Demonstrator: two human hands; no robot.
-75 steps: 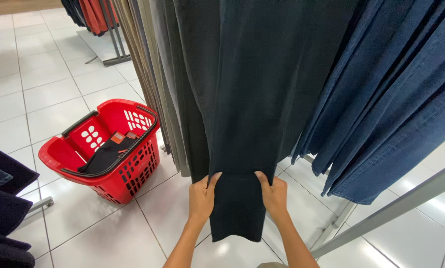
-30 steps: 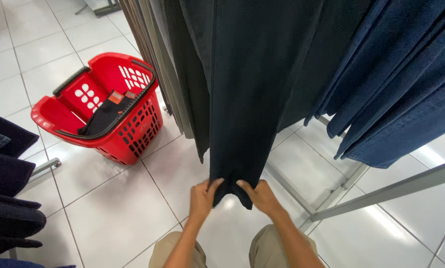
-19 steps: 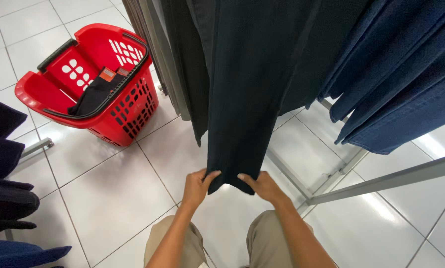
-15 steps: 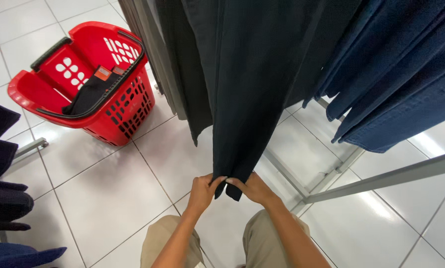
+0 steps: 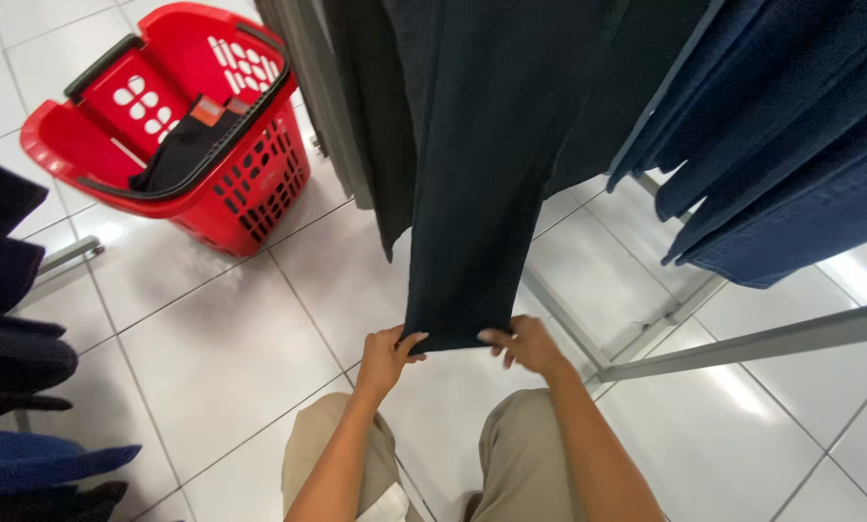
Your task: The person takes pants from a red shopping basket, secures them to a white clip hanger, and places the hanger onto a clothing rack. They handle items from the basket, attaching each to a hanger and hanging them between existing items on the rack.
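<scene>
Folded dark garments (image 5: 8, 319) stack up at the far left edge, some black, some navy. Just right of them, on the white tiled floor (image 5: 202, 358), stands a red plastic shopping basket (image 5: 250, 193) with black handles; a dark piece of clothing (image 5: 177, 155) lies inside it. Grey and black hanging clothes (image 5: 356, 116) come next, and in front of them hangs a pair of dark trousers (image 5: 491, 174) whose hem reaches down to both hands. At the hem's left corner the left hand (image 5: 383, 360) pinches the cloth, its fingers (image 5: 409, 343) closed on the edge. At the right corner the right hand (image 5: 525, 343) grips the same hem, fingers (image 5: 496, 338) curled over the fabric. Below the hands, the person's knees in beige trousers (image 5: 511, 464) show. A grey metal rack rail (image 5: 762, 338) slants across the right side, and above it hang blue denim garments (image 5: 781, 135).
</scene>
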